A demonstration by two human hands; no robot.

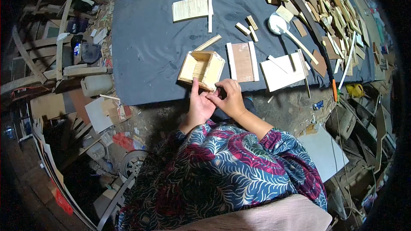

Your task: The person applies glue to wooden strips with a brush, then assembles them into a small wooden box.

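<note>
A small open wooden box (215, 69) sits tilted at the near edge of the dark cloth, its hollow facing up. My left hand (201, 105) holds the box's near side, the thumb over its rim and the fingers beneath. At the box's near right corner is my right hand (231, 99), with its fingers bent and pressed together against the corner; whether they grip anything else is too small to tell. Right of the box lies a brown panel (244, 62) with two pale strips along its sides. A thin wood strip (208, 42) lies just behind the box.
The dark cloth (145, 38) covers the table. A white glue container (277, 24) with a stick (304, 49) stands at right, near a pale board (280, 75). Wood offcuts (338, 21) pile up at far right. An orange-handled tool (334, 90) lies at the right edge.
</note>
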